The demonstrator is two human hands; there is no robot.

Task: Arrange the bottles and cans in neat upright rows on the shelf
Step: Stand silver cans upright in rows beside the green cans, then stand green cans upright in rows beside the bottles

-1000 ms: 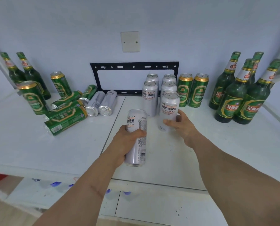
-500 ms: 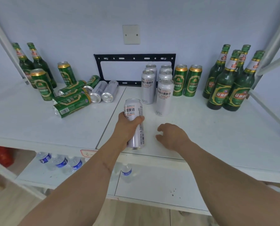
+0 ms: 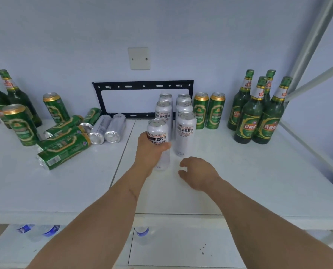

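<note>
The left hand (image 3: 149, 150) is gripping a silver can (image 3: 157, 140) upright beside the silver row (image 3: 185, 133) on the shelf (image 3: 239, 171); the right hand (image 3: 197, 173) is hovering, fingers loosely curled, holding nothing

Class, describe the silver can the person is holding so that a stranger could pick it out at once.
Find the black bracket on the wall; silver cans stand in two rows before it. The held can stands nearest at the left row's front, the only one with a left hand wrapped round it.

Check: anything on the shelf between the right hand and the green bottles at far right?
Nothing: head view shows bare white shelf between the right hand and the green bottles.
</note>
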